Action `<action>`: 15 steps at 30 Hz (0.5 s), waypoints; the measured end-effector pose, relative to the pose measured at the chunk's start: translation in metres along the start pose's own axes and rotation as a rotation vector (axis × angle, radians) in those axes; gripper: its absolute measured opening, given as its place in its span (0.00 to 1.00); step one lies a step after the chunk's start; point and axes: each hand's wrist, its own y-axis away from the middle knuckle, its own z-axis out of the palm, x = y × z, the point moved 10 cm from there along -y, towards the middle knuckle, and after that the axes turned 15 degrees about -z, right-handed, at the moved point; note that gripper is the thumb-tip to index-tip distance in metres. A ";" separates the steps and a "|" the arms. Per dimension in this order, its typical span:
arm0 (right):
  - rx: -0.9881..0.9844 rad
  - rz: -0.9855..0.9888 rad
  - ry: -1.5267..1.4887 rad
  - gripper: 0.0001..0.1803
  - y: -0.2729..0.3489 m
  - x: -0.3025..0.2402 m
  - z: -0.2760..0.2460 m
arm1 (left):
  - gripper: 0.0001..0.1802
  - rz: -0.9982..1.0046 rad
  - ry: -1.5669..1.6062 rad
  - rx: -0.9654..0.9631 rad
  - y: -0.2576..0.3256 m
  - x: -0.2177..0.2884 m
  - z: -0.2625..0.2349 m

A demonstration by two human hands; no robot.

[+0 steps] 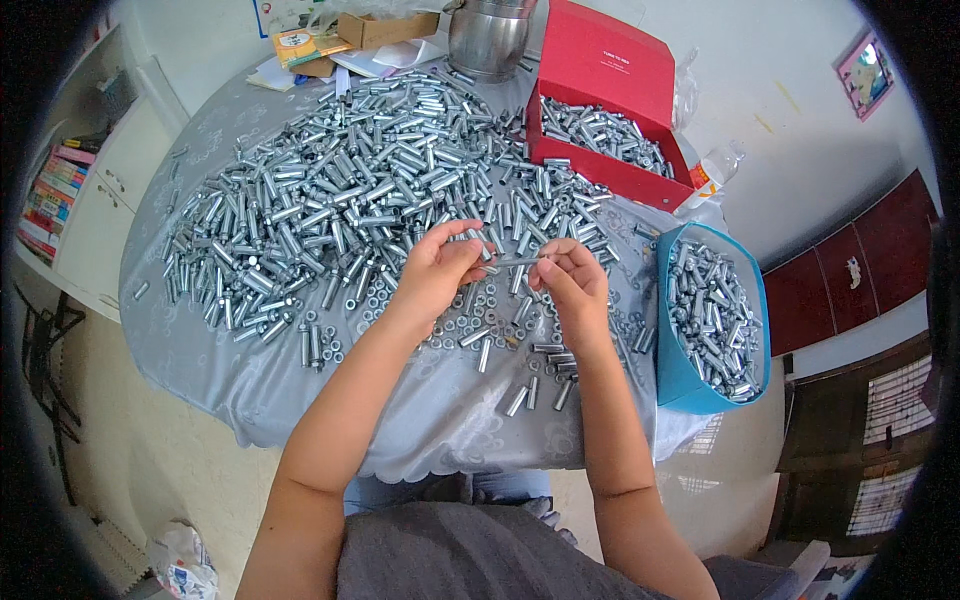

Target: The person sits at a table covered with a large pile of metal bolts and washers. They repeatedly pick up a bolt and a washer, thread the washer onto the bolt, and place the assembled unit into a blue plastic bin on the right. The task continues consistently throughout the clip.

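Note:
Over the near middle of the heap, my two hands are close together, joined by a thin grey metal bolt (517,262). My right hand (578,290) pinches the bolt's right end between thumb and fingertips. My left hand (440,270) is closed at its left end, with a glint of silver metal between thumb and forefinger; its exact shape is hidden by the fingers. Beneath and beyond them spreads a large heap of silver metal sleeves and bolts (340,170). Loose nuts (465,325) lie scattered below my hands, with several separate sleeves (484,355) nearer the table edge.
A grey cloth covers the round table (290,395). An open red box (612,172) and a blue fabric bin (690,385), both filled with metal parts, stand at the right. A metal pot (490,40), cardboard box (388,30) and plastic bottle (715,172) stand farther back.

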 end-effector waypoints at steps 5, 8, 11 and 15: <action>0.048 -0.002 0.010 0.08 0.000 0.003 -0.002 | 0.16 -0.002 0.000 -0.015 0.001 -0.001 0.000; 0.068 0.032 -0.025 0.08 0.000 0.007 -0.005 | 0.16 0.000 0.016 -0.013 0.000 -0.002 0.000; 0.072 0.070 -0.045 0.07 0.001 0.012 -0.006 | 0.15 0.009 0.036 -0.008 -0.001 -0.002 -0.001; 0.121 0.094 -0.026 0.08 0.003 0.019 -0.005 | 0.14 0.062 0.102 0.000 0.002 0.004 -0.004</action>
